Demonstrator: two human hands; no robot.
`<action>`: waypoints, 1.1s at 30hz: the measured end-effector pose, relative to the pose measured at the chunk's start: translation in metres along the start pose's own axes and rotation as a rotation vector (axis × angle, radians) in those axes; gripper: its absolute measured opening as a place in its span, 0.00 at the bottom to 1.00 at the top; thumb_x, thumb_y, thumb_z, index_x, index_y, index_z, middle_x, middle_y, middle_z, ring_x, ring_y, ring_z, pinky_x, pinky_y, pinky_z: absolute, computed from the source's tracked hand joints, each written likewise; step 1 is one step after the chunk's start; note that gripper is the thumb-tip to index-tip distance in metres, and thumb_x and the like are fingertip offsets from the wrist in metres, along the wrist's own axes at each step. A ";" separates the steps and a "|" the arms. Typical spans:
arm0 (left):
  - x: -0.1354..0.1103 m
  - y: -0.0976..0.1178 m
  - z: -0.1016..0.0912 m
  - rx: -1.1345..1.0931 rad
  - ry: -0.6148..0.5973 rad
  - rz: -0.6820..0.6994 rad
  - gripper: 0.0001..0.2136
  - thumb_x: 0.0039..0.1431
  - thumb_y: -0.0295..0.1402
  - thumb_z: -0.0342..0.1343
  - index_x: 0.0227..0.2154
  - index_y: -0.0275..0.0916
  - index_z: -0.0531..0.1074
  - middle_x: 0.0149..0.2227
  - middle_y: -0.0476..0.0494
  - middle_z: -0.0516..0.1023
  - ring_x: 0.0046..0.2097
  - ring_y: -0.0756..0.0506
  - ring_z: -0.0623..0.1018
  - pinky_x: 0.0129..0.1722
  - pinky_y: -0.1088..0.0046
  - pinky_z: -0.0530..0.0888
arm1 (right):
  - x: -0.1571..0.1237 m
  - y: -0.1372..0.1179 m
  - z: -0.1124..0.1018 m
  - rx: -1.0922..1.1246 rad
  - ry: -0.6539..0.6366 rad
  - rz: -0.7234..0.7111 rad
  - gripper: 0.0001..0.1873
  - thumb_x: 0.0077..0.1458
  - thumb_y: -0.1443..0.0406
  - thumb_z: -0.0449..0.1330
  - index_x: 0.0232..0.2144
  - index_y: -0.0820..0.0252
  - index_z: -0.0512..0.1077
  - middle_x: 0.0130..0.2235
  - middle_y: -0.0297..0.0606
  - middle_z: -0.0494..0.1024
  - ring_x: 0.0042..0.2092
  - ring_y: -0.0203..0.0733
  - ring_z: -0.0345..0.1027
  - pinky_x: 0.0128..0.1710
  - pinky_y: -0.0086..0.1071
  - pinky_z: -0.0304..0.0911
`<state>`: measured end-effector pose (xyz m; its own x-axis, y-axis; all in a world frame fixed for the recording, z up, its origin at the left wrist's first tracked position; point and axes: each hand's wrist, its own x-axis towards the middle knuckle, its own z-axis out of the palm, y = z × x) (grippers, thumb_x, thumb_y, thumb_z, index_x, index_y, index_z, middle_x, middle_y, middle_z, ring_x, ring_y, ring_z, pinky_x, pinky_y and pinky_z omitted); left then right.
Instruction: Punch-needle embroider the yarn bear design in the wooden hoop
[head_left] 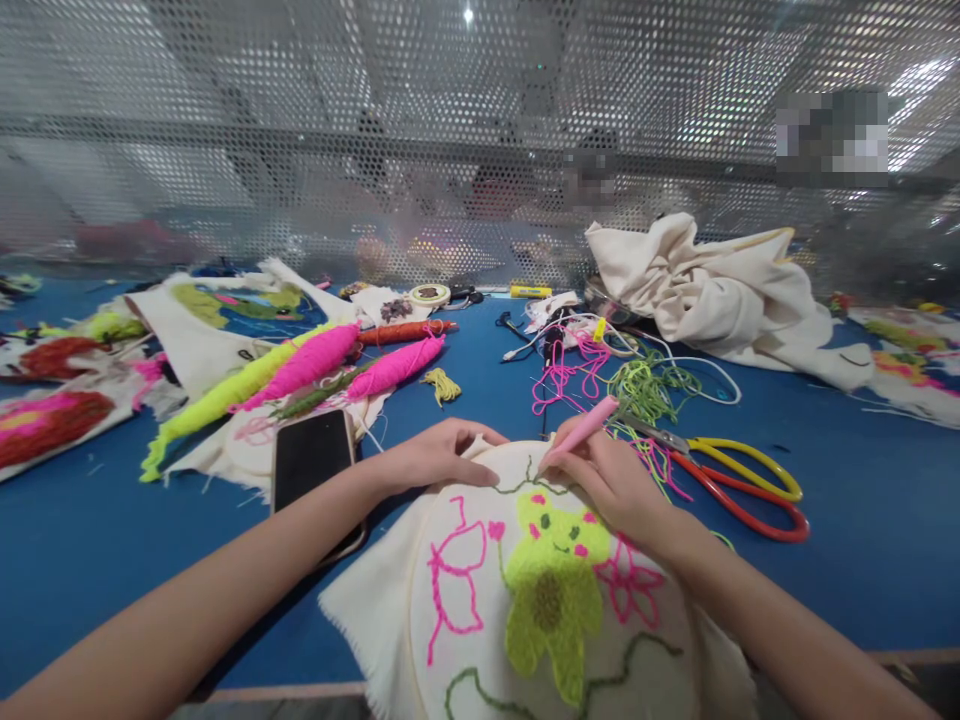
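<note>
An embroidery hoop (420, 560) with cream cloth lies at the near edge of the blue table. On the cloth sit a lime figure (551, 590), a pink butterfly outline and a pink flower. My left hand (439, 455) curls over the hoop's far rim, fingers pressed on the cloth. My right hand (611, 480) is closed on a pink punch needle (577, 432), whose tip touches the cloth near the hoop's top.
A black phone (311, 455) lies left of the hoop. Yellow and red scissors (739, 485) lie to the right. Yarn skeins (315, 365), tangled threads (637, 385) and a heap of cream cloth (720, 290) fill the far table. A perforated screen (450, 130) stands behind.
</note>
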<state>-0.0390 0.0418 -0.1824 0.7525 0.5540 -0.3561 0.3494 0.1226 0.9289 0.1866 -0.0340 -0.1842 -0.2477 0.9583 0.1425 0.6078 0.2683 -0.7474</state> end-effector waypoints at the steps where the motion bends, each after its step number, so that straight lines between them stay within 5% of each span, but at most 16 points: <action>1: 0.000 0.000 0.000 -0.004 -0.004 0.002 0.21 0.45 0.36 0.61 0.45 0.39 0.71 0.30 0.47 0.77 0.24 0.53 0.73 0.20 0.81 0.66 | 0.000 0.002 0.000 0.019 0.003 0.002 0.11 0.60 0.59 0.49 0.34 0.59 0.68 0.31 0.37 0.77 0.31 0.38 0.70 0.31 0.30 0.59; 9: -0.001 0.001 0.000 -0.037 -0.018 0.000 0.21 0.45 0.35 0.62 0.45 0.40 0.72 0.33 0.47 0.78 0.27 0.51 0.75 0.25 0.79 0.69 | 0.000 0.004 -0.002 0.007 0.002 -0.050 0.10 0.60 0.61 0.50 0.35 0.59 0.68 0.33 0.37 0.75 0.31 0.37 0.69 0.31 0.30 0.60; 19: -0.003 0.006 0.005 -0.190 0.031 0.040 0.23 0.43 0.35 0.64 0.45 0.39 0.71 0.35 0.46 0.78 0.31 0.50 0.76 0.31 0.76 0.71 | 0.001 -0.005 -0.003 -0.336 -0.069 -0.400 0.08 0.59 0.63 0.53 0.32 0.58 0.71 0.35 0.38 0.76 0.40 0.40 0.68 0.39 0.32 0.59; 33: -0.002 0.003 0.004 -0.084 0.027 0.019 0.23 0.43 0.37 0.64 0.46 0.38 0.72 0.32 0.46 0.78 0.26 0.51 0.74 0.24 0.78 0.67 | -0.005 0.000 -0.003 -0.070 0.097 -0.089 0.12 0.60 0.59 0.49 0.35 0.60 0.67 0.33 0.37 0.76 0.30 0.37 0.70 0.31 0.31 0.60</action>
<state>-0.0368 0.0377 -0.1794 0.7429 0.5786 -0.3368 0.2866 0.1798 0.9410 0.1903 -0.0387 -0.1834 -0.2310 0.9345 0.2709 0.6386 0.3557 -0.6824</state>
